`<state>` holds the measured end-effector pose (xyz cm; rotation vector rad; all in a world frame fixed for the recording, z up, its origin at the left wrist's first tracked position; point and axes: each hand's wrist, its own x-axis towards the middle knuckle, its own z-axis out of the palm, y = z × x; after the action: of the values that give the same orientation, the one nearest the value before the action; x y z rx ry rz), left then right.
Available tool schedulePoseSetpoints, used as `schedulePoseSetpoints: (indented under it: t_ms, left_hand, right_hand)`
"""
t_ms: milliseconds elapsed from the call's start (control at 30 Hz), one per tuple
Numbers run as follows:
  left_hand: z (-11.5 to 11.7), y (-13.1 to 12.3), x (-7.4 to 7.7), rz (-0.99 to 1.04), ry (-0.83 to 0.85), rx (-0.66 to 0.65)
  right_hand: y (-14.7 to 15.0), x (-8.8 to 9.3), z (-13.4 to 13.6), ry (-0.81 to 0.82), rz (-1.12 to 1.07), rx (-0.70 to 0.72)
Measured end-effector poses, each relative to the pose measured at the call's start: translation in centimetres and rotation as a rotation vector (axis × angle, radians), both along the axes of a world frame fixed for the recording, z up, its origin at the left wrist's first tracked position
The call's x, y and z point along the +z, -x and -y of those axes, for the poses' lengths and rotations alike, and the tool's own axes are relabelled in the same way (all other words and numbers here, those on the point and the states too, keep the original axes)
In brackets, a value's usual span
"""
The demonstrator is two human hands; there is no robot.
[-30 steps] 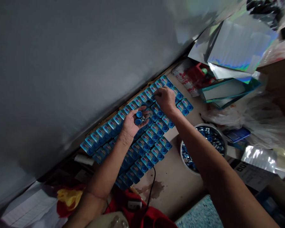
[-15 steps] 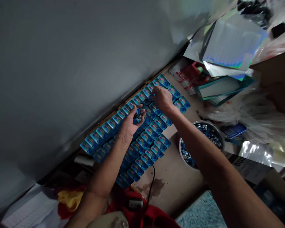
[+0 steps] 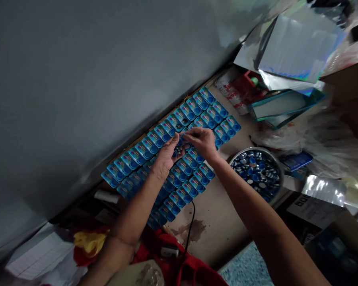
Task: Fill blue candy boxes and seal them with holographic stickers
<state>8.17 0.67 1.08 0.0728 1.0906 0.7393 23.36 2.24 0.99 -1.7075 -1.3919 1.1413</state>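
Observation:
Several small blue packs (image 3: 155, 139) lie in tight rows on a brown table (image 3: 217, 218), along a grey wall. My left hand (image 3: 167, 153) hovers palm up over the middle of the rows, cupped round a few small blue caps (image 3: 176, 150). My right hand (image 3: 201, 141) reaches across to that palm, its fingertips pinched at the caps. What the right fingers grip is too small to name.
A round metal bowl (image 3: 279, 176) full of blue and silver caps stands right of the rows. Shiny foil sheets (image 3: 295, 43), a teal folder and plastic bags pile up at the back right. A black cable (image 3: 191, 226) and red cloth lie near the front edge.
My right hand left the far packs and drew back to the left palm. The view shifted slightly, bringing the bowl more into sight.

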Motion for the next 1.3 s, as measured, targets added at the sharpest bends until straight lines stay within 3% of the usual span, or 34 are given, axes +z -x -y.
schedulePoseSetpoints:
  t_ms: [133,333,467,567,667,833,933,1000,1133,1233,1300]
  left_hand:
    - [-0.1,0.4,-0.1,-0.017,0.038,0.039]
    - [-0.3,1.5,0.0,-0.036,0.066,0.06]
    - [-0.8,2.1,-0.5,0.018,0.039,0.073]
    - [-1.4,2.3,-0.4,0.087,0.056,0.1]
    - [-1.6,2.4,0.2,0.094,0.08,0.075]
    - [-0.5,2.6,0.1,-0.001,-0.014,-0.038]
    - [0.4,2.3,-0.6,-0.016,-0.026,-0.065]
    - [0.9,2.0,-0.7,-0.013,-0.01,-0.095]
    - [1.5,1.4,-0.1,-0.029,-0.039,-0.15]
    - [1.5,1.5,0.2,-0.035,-0.045,-0.108]
    - [1.5,1.8,0.3,-0.037,-0.044,-0.054]
  right_hand:
    - [-0.5,-0.2,-2.6,-0.016,0.281,-0.11]
    - [0.1,-1.1,-7.6,0.046,0.69,0.083]
    - [-0.1,-2.1,-10.2,0.156,0.785,0.141]
    - [-0.4,-1.8,-11.4,0.256,0.821,0.183]
    - [0.1,-0.4,-10.5,0.193,0.817,0.22]
    - [1.4,1.5,-4.7,-0.102,0.509,0.238]
    - [1.3,2.0,-1.4,-0.124,0.279,0.435]
    - [0.9,1.9,-0.1,-0.065,0.13,0.487]
    - [0.0,0.7,0.2,0.096,-0.086,0.235]
    - [-0.2,-0.4,-1.4,0.037,0.045,0.012]
    - [0.2,-0.9,-3.0,-0.033,0.217,-0.026]
